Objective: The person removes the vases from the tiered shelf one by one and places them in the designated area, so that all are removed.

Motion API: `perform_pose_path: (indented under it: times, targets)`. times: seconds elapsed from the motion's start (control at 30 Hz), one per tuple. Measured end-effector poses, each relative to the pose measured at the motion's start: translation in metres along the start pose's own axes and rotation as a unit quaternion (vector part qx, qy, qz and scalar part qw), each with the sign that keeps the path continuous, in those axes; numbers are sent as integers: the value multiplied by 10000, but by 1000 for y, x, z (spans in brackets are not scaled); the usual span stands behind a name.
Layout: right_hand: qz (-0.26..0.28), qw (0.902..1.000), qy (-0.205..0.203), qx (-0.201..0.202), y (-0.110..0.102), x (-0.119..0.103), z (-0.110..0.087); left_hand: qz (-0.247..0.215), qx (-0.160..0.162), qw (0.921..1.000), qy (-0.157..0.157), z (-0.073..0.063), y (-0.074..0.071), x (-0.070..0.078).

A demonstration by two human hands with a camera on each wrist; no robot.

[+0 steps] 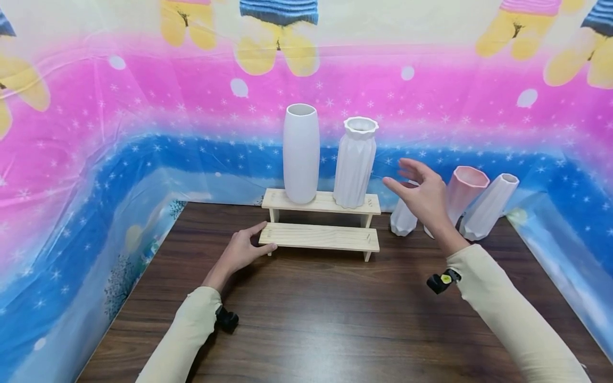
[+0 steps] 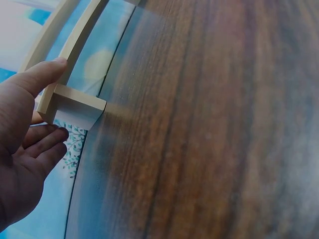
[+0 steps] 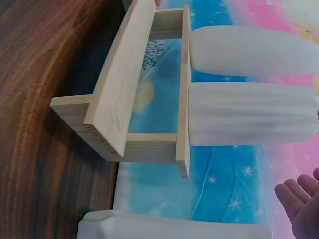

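Note:
A two-tier pale wooden stand (image 1: 318, 237) sits on the table, its lower left end held between the thumb and fingers of my left hand (image 1: 239, 252). In the left wrist view, the thumb lies over the plank (image 2: 79, 42) with the other fingers lower down. On the upper tier stand a tall smooth white vase (image 1: 301, 154) and a ribbed white vase (image 1: 355, 167) with a scalloped rim. My right hand (image 1: 425, 196) is raised to the right of the ribbed vase, fingers spread and slightly bent, holding nothing. It partly covers a white vase (image 1: 403, 219) behind it.
A pink-and-white vase (image 1: 464, 186) and a leaning-looking faceted white vase (image 1: 490, 205) stand at the table's back right. A patterned pink and blue cloth (image 1: 215, 106) hangs behind and along the sides of the dark wooden table (image 1: 306, 319).

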State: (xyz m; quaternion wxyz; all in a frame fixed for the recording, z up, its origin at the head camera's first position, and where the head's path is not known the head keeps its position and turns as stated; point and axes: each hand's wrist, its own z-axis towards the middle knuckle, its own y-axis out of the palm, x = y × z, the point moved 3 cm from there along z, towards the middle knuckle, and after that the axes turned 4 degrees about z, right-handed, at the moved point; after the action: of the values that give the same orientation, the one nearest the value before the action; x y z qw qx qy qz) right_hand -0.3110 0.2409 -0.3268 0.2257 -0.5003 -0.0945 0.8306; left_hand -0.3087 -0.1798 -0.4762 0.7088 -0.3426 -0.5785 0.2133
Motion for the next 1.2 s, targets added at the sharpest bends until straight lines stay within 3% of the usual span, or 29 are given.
perform_pose_path:
  times: [0.47,0.73,1.2]
  targets:
    - [316,9944,575,-826,36,0,26,-85,-85,9999,-2,-1,1,-1]
    - [371,9927,688,-919,56,-3,38,-80,-70,9999,-5,0,0,-1]
    - [-12,9946,679,-786,66,-1,41,-105,-55,9999,-6,0,0,-1]
